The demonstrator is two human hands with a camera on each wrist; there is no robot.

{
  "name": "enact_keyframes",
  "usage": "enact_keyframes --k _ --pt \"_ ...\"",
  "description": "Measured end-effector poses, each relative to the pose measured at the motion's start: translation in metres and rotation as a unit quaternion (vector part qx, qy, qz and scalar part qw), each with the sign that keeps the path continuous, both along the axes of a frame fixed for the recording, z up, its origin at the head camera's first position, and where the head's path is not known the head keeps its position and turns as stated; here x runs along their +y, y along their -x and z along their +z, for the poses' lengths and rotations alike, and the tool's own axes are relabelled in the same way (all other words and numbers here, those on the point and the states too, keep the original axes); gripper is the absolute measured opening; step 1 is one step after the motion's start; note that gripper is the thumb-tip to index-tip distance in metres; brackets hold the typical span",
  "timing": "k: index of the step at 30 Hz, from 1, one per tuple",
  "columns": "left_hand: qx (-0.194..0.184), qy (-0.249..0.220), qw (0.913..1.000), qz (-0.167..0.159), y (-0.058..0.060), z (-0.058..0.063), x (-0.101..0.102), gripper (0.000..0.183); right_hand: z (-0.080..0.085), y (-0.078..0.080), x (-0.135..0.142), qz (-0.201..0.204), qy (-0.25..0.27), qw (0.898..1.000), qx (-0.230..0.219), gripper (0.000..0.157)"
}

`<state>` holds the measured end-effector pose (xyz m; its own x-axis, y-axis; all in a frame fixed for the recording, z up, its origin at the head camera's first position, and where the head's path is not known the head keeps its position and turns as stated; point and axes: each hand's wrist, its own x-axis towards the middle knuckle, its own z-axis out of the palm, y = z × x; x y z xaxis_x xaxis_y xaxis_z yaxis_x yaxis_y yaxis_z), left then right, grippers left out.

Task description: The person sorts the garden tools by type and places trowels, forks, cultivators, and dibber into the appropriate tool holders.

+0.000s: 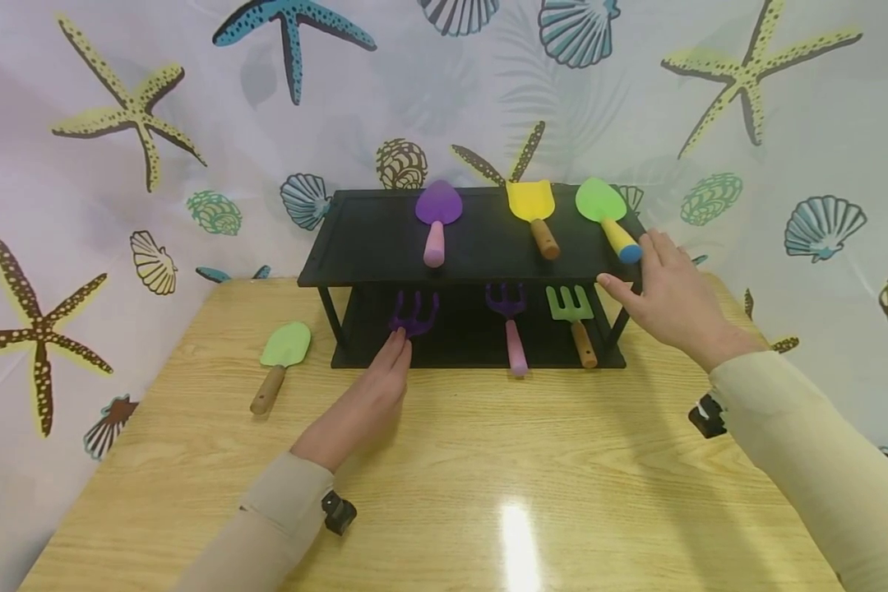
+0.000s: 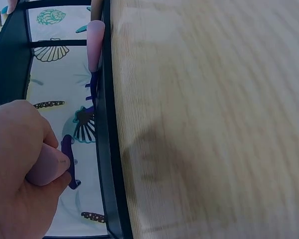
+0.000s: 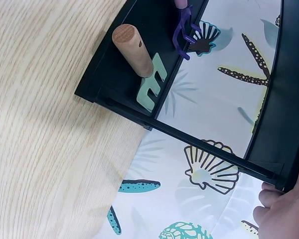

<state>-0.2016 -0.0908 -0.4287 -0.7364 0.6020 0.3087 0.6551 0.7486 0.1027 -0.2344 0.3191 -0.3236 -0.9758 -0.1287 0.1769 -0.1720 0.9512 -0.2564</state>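
Observation:
My left hand [image 1: 370, 395] reaches to the lower shelf and grips a small garden fork by its pink handle [image 2: 47, 167]. Its purple tines [image 1: 413, 321] point toward the back. At the right end of the black two-tier rack [image 1: 370, 242], my right hand [image 1: 669, 296] holds the upper shelf's front corner, thumb along the front edge. Beside its fingers lies a green trowel [image 1: 601, 201] with a yellow and blue handle. A yellow shovel [image 1: 531, 200] and a purple trowel [image 1: 439, 204] lie farther left on top.
On the lower shelf are a purple fork with a pink handle [image 1: 516, 345] and a green fork [image 1: 571, 306] with a wooden handle. A pale green trowel [image 1: 286, 345] lies on the wooden table [image 1: 444, 460] left of the rack. A shell-patterned cloth [image 1: 229, 123] hangs behind.

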Motion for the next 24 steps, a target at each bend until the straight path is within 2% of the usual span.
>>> enact_keyframes --k 4,9,14,17,21,24 --pt "0.038 0.004 0.9993 -0.004 0.013 -0.002 0.008 0.041 0.001 0.000 -0.001 -0.002 -0.001 1.000 -0.003 0.103" --pt "0.058 0.001 0.9983 -0.002 0.029 -0.003 0.020 0.040 0.001 0.000 -0.001 -0.004 -0.001 1.000 -0.006 0.104" --pt "0.116 0.037 0.9925 -0.003 0.042 -0.003 0.033 0.039 0.001 -0.001 0.000 -0.006 -0.002 1.000 -0.004 0.103" --pt "0.108 0.044 0.9931 -0.001 0.047 -0.003 0.040 0.039 0.001 0.000 0.000 -0.005 0.000 1.000 -0.002 0.104" --pt "0.072 0.037 0.9967 0.007 0.052 -0.003 0.049 0.037 0.001 0.000 0.000 -0.004 0.001 1.000 0.001 0.103" --pt "0.074 0.037 0.9964 0.014 0.055 -0.004 0.053 0.037 0.001 0.001 0.001 -0.003 0.000 1.000 -0.001 0.103"
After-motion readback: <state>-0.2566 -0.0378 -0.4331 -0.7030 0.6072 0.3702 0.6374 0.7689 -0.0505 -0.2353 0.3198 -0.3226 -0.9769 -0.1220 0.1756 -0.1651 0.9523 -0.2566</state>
